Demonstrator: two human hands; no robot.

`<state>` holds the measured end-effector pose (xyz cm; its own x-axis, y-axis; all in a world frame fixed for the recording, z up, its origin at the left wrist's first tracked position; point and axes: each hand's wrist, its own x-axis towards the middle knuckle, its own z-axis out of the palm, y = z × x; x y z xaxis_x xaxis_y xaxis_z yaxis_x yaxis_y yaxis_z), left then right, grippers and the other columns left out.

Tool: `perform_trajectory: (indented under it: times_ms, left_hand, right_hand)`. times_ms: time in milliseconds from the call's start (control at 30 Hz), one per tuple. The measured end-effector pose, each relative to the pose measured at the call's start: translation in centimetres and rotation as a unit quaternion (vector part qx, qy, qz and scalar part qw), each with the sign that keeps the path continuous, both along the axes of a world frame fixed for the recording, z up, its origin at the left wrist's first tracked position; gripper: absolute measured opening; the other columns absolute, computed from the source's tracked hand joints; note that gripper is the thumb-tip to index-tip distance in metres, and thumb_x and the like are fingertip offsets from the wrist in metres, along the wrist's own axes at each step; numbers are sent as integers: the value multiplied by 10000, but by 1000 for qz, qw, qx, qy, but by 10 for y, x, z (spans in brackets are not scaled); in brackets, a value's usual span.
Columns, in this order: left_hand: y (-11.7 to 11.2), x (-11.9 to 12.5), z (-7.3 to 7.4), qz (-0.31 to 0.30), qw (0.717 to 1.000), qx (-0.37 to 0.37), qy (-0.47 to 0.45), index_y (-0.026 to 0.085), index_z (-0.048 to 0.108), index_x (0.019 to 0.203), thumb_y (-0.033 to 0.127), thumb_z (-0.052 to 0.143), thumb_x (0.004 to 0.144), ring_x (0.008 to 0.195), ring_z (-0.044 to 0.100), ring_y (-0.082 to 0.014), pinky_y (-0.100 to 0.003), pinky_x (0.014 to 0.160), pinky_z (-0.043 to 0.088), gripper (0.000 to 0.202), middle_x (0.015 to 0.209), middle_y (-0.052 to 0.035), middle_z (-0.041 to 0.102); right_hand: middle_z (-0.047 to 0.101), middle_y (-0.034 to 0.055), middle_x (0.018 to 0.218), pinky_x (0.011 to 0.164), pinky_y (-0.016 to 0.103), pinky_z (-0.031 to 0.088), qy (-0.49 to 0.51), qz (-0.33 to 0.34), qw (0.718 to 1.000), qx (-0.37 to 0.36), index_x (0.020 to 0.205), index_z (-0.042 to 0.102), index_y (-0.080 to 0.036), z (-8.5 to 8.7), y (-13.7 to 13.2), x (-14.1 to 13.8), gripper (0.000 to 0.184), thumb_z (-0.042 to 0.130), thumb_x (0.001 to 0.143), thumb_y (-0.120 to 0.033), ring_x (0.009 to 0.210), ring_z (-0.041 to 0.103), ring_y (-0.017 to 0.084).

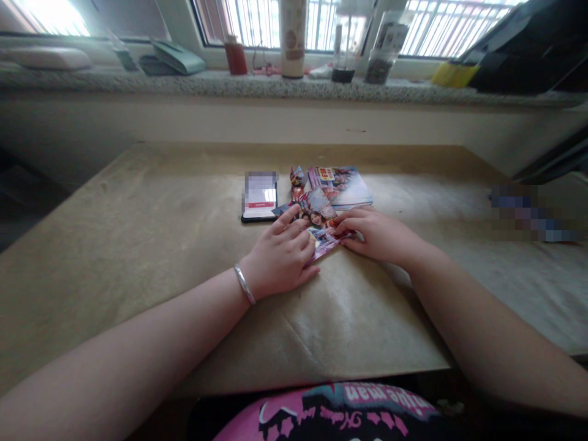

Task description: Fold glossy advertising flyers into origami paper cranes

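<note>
A colourful printed paper (318,203) with photos of faces lies on the table, folded into angled flaps. My left hand (281,257), a silver bangle at its wrist, rests flat over the paper's left part with the fingers stretched. At the right edge, my right hand (383,236) pinches the same sheet between thumb and fingers. Just behind it is a stack of printed leaflets (353,188). A small folded paper piece (297,177) stands to the left of the stack. The parts of the sheet under my left palm are hidden.
A phone (260,195) with a lit screen lies left of the papers on the tan-covered table (151,245). The windowsill (257,86) behind holds a red jar (236,56), a tall cream bottle (293,40) and other items. A blurred object (528,211) lies far right.
</note>
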<state>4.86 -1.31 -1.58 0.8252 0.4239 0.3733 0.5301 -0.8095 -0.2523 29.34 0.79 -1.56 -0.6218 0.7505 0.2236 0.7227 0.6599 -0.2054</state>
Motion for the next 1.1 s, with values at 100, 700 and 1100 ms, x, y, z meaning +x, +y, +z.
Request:
perform_trajectory:
  times_ms: [100,700,1100]
  left_hand:
    - [1,0,1,-5,1000,-27,-13,150,663,981,448,522,841,1088,571,-273,-538,1153,236,358,929,-83,686]
    - [7,-7,5,-7,991,-129,-27,188,673,897,331,452,889,921,592,-207,-409,926,368,263,914,-60,693]
    - [8,-5,3,-40,988,-144,-32,198,670,976,237,461,866,960,581,-198,-383,929,355,239,1040,-27,692]
  right_hand:
    - [677,62,1084,893,404,493,-2,-1,1000,7,910,683,-229,1,-2,-2,150,595,789,-230,1009,618,244]
    - [620,84,1196,1007,464,421,109,-10,992,69,850,712,-240,-12,-1,-23,135,580,831,-253,1147,530,250]
    - [535,149,1240,992,446,428,217,-166,962,17,856,689,-187,-22,5,-27,157,633,783,-314,1153,533,272]
